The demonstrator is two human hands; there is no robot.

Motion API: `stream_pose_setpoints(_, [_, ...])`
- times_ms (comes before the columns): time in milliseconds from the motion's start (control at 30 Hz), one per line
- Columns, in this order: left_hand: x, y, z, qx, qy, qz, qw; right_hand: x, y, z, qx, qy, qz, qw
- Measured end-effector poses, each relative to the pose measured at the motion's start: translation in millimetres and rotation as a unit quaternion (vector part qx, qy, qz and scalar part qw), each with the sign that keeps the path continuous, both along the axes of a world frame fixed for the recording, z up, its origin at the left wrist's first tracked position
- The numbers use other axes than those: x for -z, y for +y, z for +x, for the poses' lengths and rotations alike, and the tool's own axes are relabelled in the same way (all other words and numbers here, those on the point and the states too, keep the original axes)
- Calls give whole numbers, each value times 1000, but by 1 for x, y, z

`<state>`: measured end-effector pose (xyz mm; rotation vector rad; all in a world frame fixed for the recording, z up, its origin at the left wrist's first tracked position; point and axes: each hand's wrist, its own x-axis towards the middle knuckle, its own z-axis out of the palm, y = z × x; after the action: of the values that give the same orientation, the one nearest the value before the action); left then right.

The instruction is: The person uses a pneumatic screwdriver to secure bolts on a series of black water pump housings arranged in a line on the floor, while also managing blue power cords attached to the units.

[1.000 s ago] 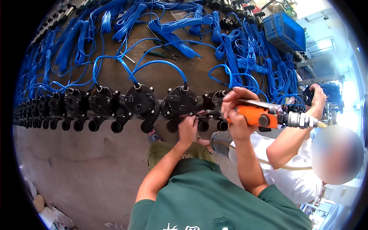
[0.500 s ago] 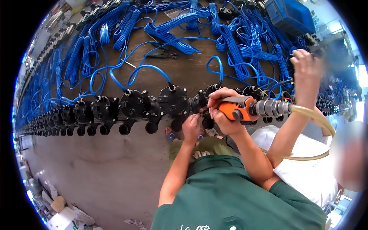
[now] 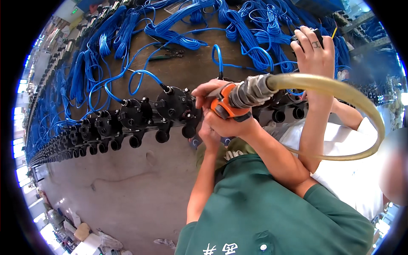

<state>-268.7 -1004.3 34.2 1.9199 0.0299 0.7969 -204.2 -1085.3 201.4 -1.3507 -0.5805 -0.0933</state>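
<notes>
Gripping an orange hose-fed tool (image 3: 221,102) in the closed right hand (image 3: 223,123), just right of a round black housing (image 3: 172,104).
Over the last second the tool has come nearer that housing, so the work seems to sit right beside it, at a spot the hands cover. The left hand (image 3: 210,134), below and right of the housing, meets the right; its hidden fingertips leave its hold unclear. Well right of the housing, the hose (image 3: 331,83) arches and a co-worker's hand (image 3: 316,55) holds a black part (image 3: 296,39).

Smooth orange tool (image 3: 227,104) in the right hand (image 3: 231,124) — scuffed metal fitting (image 3: 250,91) above it, shiny translucent hose (image 3: 335,85)! Left of that hand, plastic-looking black housings (image 3: 172,104) — and glossy blue cables (image 3: 182,17).
</notes>
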Motion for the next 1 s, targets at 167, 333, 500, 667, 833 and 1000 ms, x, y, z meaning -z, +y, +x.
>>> stream_pose_setpoints(167, [16,0,-9,-6,38,-20,999,-1,0,1,-5,12,0,1000])
stream_pose_setpoints(333, [35,1,-8,-16,26,-26,999,2,-2,3,13,-56,-51,997])
stream_pose_setpoints(500, [-7,18,-21,76,136,-8,988,-5,-4,11,-6,-48,-47,998])
stream_pose_setpoints(667, [-197,71,1,172,194,130,957,-57,-22,0,65,-94,-2,993])
stream_pose_setpoints(833, [-282,85,168,292,326,365,821,-91,-76,-12,232,-30,62,970])
stream_pose_setpoints(1000, [-105,60,274,692,250,430,524,-64,-71,-11,368,-15,106,924])
